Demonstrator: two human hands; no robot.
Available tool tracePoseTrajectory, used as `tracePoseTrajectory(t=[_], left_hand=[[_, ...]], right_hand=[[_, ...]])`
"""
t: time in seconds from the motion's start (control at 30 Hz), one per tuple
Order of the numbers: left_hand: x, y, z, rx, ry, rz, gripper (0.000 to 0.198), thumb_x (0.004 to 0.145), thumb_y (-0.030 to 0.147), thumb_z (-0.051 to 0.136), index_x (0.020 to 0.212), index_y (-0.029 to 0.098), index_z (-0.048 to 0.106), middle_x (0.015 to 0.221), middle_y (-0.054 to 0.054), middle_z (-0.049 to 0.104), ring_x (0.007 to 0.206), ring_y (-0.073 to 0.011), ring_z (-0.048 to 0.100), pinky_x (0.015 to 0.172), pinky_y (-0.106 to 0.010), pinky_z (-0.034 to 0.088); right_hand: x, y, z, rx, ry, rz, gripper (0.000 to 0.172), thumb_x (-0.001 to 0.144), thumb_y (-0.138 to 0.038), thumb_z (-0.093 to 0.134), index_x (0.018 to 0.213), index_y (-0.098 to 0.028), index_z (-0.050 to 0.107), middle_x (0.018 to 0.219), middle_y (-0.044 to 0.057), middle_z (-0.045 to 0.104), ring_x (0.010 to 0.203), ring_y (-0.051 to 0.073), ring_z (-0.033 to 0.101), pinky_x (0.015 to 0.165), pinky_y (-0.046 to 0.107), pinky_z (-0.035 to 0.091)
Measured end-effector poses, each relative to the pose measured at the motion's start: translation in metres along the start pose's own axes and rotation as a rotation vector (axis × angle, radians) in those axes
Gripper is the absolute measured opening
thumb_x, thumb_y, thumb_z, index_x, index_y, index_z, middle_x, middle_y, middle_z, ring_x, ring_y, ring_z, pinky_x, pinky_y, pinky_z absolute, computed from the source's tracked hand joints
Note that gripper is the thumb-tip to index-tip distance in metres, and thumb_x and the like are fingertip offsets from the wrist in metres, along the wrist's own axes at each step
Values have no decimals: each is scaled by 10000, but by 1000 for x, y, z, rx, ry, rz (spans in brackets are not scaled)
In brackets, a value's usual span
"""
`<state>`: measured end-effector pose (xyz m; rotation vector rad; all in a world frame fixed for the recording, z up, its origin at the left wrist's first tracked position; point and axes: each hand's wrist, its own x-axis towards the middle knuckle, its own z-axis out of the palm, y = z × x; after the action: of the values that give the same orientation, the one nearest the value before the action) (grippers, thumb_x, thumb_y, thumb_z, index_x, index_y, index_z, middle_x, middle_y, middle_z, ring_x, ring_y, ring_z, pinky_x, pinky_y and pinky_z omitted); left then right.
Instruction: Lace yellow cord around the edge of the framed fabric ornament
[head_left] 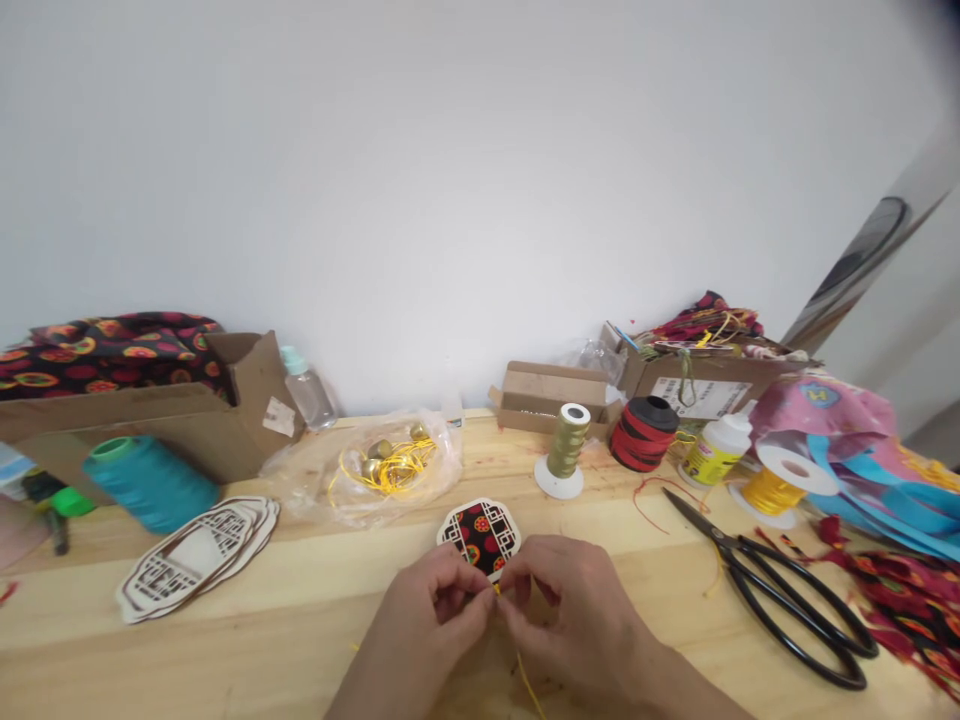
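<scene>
A small wooden lattice frame (480,532) backed with black, red-dotted fabric lies on the wooden table (315,600). Just in front of it my left hand (431,610) and my right hand (574,610) meet, fingertips pinched together on a thin yellow cord (525,680) that trails down toward me. Both hands are closed in a pinch at the frame's near edge.
A stack of bare lattice frames (199,555) and a teal thread cone (150,482) lie left. A plastic bag with gold bells and yellow cord (390,462) sits behind. Green spool (566,445), red-black ribbon roll (643,432), glue bottle (716,448), yellow spool (780,485) and black scissors (787,590) are right.
</scene>
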<state>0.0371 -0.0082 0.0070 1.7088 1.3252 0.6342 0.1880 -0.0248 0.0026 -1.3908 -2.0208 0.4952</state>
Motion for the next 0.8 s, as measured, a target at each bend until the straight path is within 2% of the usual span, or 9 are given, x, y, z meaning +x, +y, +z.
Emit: tracePoseTrajectory(t=[0.13,0.33,0.43,0.53,0.7,0.8], left_hand=[[0,-3,0,10,-9,11,131,663,217,493,596,148,582,558,37,410,531,-113,383,492,-201,315],[-1,-4,-2,25,0,1,144,672,243,490,589,157,572,548,42,406,517,-112,375,482,-202,303],[-1,-4,-2,35,-1,8,139,668,232,487,600,156,582,554,39,416,517,-113,378,485,-204,301],[0,-5,-1,31,-7,-2,135,666,229,482,607,157,580,552,38,426,519,-114,383,483,-205,300],[2,-7,-1,70,-1,-8,132,656,223,483,597,154,579,543,39,426,510,-113,378,477,-207,290],[3,-7,-2,56,-3,1,141,661,231,477,596,152,575,542,38,426,518,-116,382,482,-209,297]], right_hand=[[1,0,1,12,-35,54,57,600,-158,520,581,-180,569,533,-31,562,470,77,438,470,178,304],[3,4,-4,201,-70,199,70,592,-153,503,607,-165,570,498,-40,498,439,63,371,412,160,281],[3,4,-2,190,-85,189,73,594,-210,545,634,-171,592,516,-34,511,465,72,396,432,166,291],[2,4,2,171,-89,167,90,607,-188,512,589,-162,597,512,-28,515,472,72,400,444,170,290],[4,6,5,418,-138,370,115,616,-201,481,579,-120,554,475,-34,444,434,56,350,398,153,273],[3,4,3,350,-143,288,105,589,-233,537,611,-133,561,498,-36,463,451,63,370,417,161,281]])
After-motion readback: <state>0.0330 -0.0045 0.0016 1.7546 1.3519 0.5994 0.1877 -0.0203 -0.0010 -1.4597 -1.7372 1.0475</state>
